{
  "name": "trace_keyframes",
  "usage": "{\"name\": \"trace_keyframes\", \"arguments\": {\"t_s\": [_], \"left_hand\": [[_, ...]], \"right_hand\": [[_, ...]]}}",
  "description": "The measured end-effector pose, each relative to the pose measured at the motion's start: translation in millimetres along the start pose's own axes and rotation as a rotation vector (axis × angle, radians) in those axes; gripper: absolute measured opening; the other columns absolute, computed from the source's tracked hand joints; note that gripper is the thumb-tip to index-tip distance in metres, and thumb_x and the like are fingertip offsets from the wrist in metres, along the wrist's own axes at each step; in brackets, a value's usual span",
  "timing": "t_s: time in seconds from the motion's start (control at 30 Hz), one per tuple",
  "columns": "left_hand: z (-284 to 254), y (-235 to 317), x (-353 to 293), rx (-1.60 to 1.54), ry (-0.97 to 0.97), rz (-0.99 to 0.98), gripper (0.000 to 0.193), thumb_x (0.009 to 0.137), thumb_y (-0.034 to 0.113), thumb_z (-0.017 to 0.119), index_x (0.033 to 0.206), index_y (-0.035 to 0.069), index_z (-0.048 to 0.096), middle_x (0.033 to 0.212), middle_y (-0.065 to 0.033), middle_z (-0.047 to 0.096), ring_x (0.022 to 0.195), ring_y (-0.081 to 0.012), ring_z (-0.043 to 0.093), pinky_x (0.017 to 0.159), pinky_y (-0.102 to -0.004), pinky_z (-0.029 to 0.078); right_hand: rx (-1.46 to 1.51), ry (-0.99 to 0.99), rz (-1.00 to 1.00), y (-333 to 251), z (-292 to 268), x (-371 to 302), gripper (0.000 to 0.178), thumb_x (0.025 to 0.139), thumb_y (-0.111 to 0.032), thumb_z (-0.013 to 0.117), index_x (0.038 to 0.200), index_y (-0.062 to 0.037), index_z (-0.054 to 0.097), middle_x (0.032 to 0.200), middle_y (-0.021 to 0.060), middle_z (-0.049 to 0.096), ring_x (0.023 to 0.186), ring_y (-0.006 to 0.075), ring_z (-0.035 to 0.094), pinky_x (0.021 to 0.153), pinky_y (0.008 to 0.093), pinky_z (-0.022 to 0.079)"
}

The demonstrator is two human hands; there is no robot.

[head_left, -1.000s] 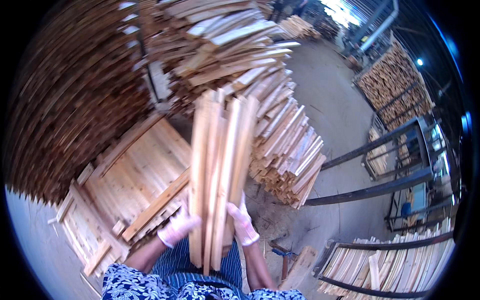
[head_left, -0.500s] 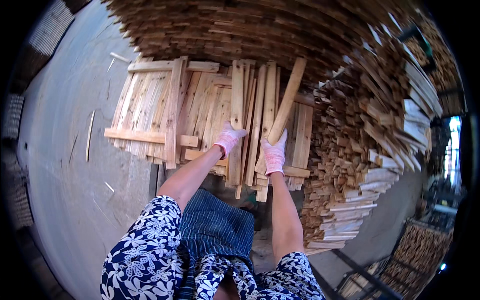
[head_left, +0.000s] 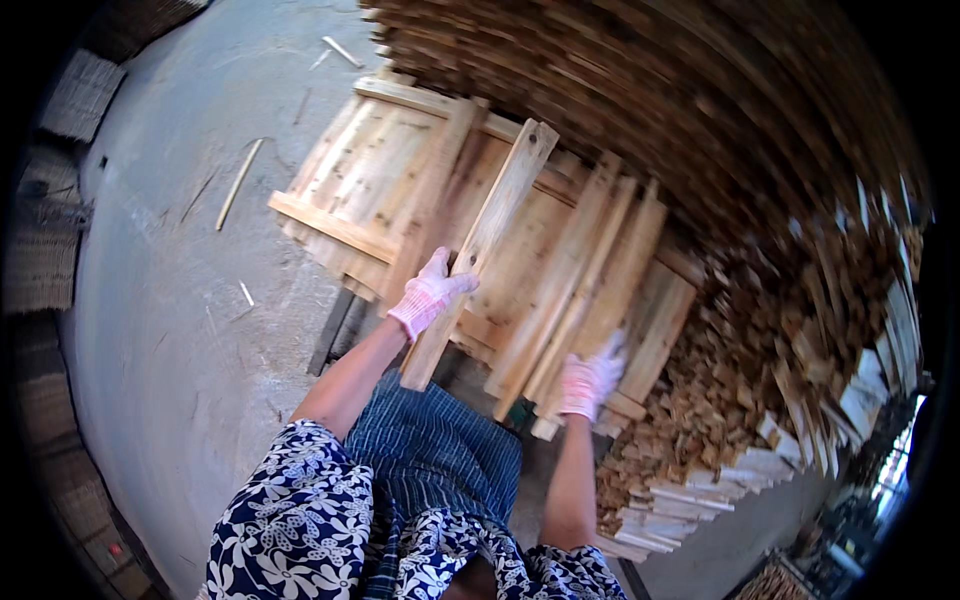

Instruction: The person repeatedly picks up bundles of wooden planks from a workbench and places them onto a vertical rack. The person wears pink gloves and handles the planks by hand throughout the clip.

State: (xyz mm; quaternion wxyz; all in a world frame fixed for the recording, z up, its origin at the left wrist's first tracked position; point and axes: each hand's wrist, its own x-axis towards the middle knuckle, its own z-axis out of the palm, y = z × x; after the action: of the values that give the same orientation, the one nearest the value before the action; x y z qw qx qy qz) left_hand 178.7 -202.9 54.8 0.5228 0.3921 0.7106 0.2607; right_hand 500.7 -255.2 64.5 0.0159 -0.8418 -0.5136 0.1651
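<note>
My left hand [head_left: 435,292], in a pink-and-white knit glove, is closed around a long wooden board [head_left: 505,205]. That board slants over the stack, its near end toward my apron. My right hand [head_left: 590,378], gloved alike and blurred, is over the near ends of several loose boards [head_left: 565,290] on the right part of the stack. Its fingers look stretched out, and I see nothing held in them. Beneath lies a flat layer of boards [head_left: 365,170] with crosspieces [head_left: 335,228] on top. Another board [head_left: 430,200] lies across them, left of the one I hold.
A tall wall of stacked wood strips [head_left: 620,80] rises behind the boards and curves round to a pile of strip ends [head_left: 770,340] at the right. Thin wood scraps [head_left: 240,185] lie on the grey concrete floor [head_left: 160,290]. Bundled stacks [head_left: 45,260] line the far left.
The view has turned, tilting the stack. My left hand has shifted its board leftward, away from the loose boards. My right hand has come off the slanted board and moved toward the right.
</note>
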Motion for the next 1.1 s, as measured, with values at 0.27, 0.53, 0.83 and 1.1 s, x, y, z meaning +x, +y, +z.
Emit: {"name": "trace_keyframes", "arguments": {"t_s": [0.27,0.53,0.83,1.1], "left_hand": [[-224.2,12.7,76.5,-0.224,0.047,0.091,0.075,0.097,0.025,0.071,0.158,0.004,0.034,0.14,-0.0151,0.059,0.117,-0.0209,0.059,0.102,-0.0334,0.049],[-311.4,-107.4,206.2,0.12,0.131,0.154,0.069,0.102,0.027,0.061,0.161,0.007,0.032,0.159,-0.0184,0.044,0.146,-0.029,0.043,0.119,-0.0344,0.034],[-313.0,-82.9,203.7,0.292,0.03,-0.056,0.076,0.099,0.057,0.056,0.158,0.012,0.041,0.157,-0.0179,0.046,0.145,-0.0336,0.044,0.117,-0.038,0.036],[-321.3,-87.6,198.0,0.65,0.182,-0.018,0.076,0.095,0.064,0.055,0.154,0.017,0.047,0.155,-0.0299,0.04,0.143,-0.0472,0.038,0.119,-0.0519,0.032]], "right_hand": [[0.239,0.048,0.111,4.7,-1.2,72.1,0.094,0.081,-0.023,0.074,0.16,-0.0094,0.024,0.147,0.0354,0.039,0.125,0.0493,0.054,0.109,0.0499,0.047],[0.363,0.137,0.09,-114.2,-0.2,-20.1,0.095,0.083,-0.008,0.078,0.16,-0.004,0.021,0.145,0.0276,0.052,0.13,0.0365,0.056,0.115,0.0448,0.043],[0.525,-0.212,0.095,-274.2,95.5,24.2,0.098,0.083,-0.031,0.08,0.159,-0.0032,0.025,0.136,0.0288,0.06,0.125,0.0407,0.061,0.105,0.0418,0.048],[0.624,-0.188,-0.071,-285.7,118.0,41.1,0.091,0.095,-0.041,0.07,0.16,0.0009,0.022,0.145,0.0302,0.052,0.13,0.0403,0.055,0.109,0.043,0.044]]}}
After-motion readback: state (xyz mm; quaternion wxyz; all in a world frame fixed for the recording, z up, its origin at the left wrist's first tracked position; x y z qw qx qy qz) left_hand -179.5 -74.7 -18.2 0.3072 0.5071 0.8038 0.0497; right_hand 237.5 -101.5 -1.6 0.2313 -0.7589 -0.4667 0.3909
